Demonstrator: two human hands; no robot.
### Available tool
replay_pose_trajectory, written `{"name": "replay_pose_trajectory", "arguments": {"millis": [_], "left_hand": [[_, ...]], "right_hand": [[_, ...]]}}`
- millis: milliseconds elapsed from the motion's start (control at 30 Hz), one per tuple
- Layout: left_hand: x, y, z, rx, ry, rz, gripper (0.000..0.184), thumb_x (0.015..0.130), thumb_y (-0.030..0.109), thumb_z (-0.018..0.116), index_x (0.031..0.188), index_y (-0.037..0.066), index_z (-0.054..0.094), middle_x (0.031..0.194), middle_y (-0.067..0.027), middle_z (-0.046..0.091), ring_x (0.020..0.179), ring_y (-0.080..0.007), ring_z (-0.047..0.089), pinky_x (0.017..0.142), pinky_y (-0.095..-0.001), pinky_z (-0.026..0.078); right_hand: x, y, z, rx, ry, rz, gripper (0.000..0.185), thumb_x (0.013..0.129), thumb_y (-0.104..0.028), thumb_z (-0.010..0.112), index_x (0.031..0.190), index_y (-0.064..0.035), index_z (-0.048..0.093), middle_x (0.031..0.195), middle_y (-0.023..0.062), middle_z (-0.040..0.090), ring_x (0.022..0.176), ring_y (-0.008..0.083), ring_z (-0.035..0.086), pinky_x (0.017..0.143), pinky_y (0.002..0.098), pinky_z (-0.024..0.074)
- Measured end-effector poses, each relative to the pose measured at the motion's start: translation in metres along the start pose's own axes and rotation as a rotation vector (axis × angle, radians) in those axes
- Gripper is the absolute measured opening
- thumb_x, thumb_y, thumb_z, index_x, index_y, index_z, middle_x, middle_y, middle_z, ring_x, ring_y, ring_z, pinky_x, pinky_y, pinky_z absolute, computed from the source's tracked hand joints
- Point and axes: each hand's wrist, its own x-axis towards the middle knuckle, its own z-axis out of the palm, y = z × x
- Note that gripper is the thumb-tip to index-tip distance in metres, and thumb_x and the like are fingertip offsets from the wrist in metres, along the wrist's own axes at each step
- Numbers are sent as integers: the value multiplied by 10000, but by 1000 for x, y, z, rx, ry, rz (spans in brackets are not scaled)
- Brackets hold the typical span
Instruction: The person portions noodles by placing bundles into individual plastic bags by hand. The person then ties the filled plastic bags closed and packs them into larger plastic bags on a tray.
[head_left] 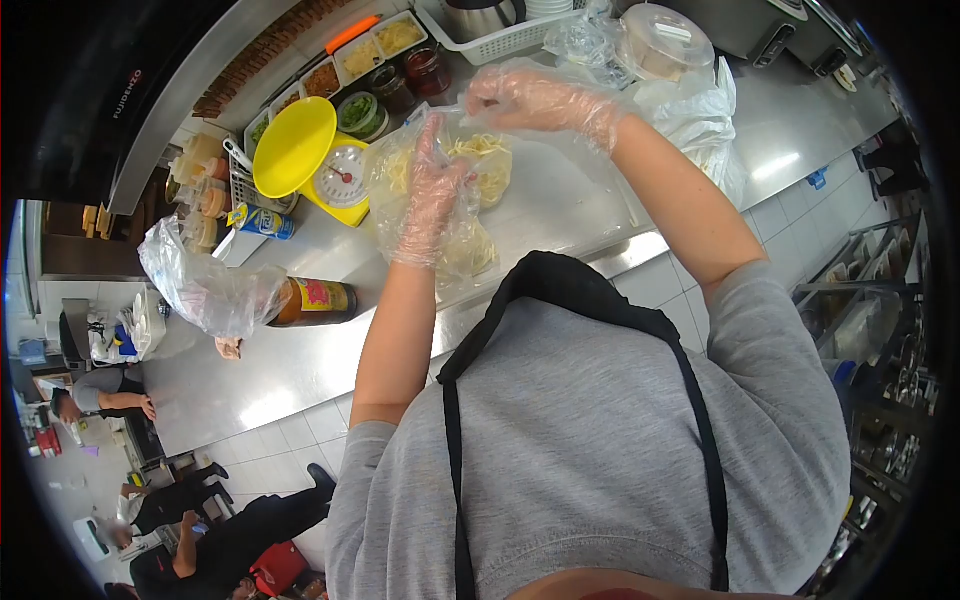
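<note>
My left hand [435, 205], in a clear plastic glove, is over clear plastic bags of pale noodles [490, 170] on the steel counter. Its index finger stretches forward and the thumb sticks out to the right, apart from it. Thin clear film reaches from near that fingertip toward my right hand [545, 98], also gloved. The right fingers are curled together on the edge of a clear plastic bag [455, 118]. Left of the bags stands a yellow kitchen scale [342, 180] with a round yellow pan [295, 147].
Jars [428, 72] and trays of toppings [398, 36] line the back. A bottle [318, 302], a blue can [265, 222] and a plastic bag [205, 285] stand left. White bags [690, 120] and a lidded container [668, 42] sit right. Other people [235, 540] are at lower left.
</note>
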Motion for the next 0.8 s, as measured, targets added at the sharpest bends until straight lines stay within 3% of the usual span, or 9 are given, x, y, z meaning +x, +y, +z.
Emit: {"name": "replay_pose_trajectory", "arguments": {"millis": [67, 100, 167, 300, 400, 500, 600, 700, 800], "left_hand": [[-1, 2, 0, -46, 20, -3, 639, 783, 8, 553, 1374, 63, 315, 1310, -39, 432, 848, -87, 529, 655, -220, 469], [-2, 3, -1, -47, 25, 2, 639, 783, 8, 553, 1374, 63, 315, 1310, -39, 432, 848, -87, 529, 655, -220, 469], [-3, 6, -1, -53, 18, -9, 541, 793, -4, 546, 1313, 50, 407, 1259, -37, 482, 868, -83, 530, 664, -220, 474], [3, 3, -3, -30, 86, -11, 409, 814, -11, 527, 1220, 40, 507, 1226, -40, 515, 897, -84, 528, 700, -238, 481], [10, -4, -11, 152, 90, 161, 389, 756, -67, 495, 1124, 36, 574, 1219, -96, 521, 810, -138, 587, 660, -270, 509], [17, -5, -13, 771, 89, 715, 421, 753, -82, 484, 1150, 36, 556, 1201, -67, 541, 869, -106, 578, 655, -245, 495], [12, -3, -11, 951, 65, 819, 459, 718, -81, 477, 1155, 36, 550, 1160, -77, 554, 775, -133, 607, 626, -253, 495], [13, -2, -12, 474, -68, 180, 483, 679, -28, 517, 1148, 77, 560, 1195, -166, 512, 1095, -265, 509, 878, -329, 430], [16, 12, -7, 439, -105, 62, 565, 684, 18, 542, 1244, 66, 489, 1224, -143, 506, 991, -223, 561, 825, -311, 452]], "right_hand": [[3, 19, 20, -48, 392, -176, 161, 764, -128, 563, 895, -43, 525, 875, 108, 591, 833, 258, 577, 722, 367, 435], [0, 22, 29, -49, 390, -182, 161, 764, -128, 563, 895, -43, 525, 875, 108, 591, 833, 258, 577, 722, 367, 435], [-8, 24, 42, 31, 98, 247, 198, 758, -119, 563, 933, -40, 513, 887, 125, 582, 866, 294, 575, 725, 405, 426], [-9, 30, 42, -26, 215, 248, 182, 741, -100, 578, 892, -28, 506, 837, 127, 563, 826, 278, 565, 707, 383, 428], [-14, 8, 6, 10, 349, 139, 147, 721, -72, 584, 828, -24, 494, 780, 107, 528, 761, 236, 528, 682, 348, 423], [-20, 2, -11, 67, 269, 199, 112, 724, -57, 582, 786, -27, 494, 738, 79, 499, 703, 196, 480, 667, 311, 418], [-24, 3, -24, 96, 291, 276, 111, 743, -74, 595, 784, -30, 501, 719, 51, 496, 681, 177, 467, 671, 301, 418], [-18, -6, -41, 207, 379, 260, 133, 745, -112, 628, 796, -42, 526, 710, 30, 503, 681, 169, 477, 681, 291, 423], [-15, -22, -37, 212, 147, 86, 163, 735, -150, 659, 815, -62, 546, 745, 19, 536, 728, 193, 523, 709, 324, 434]]}}
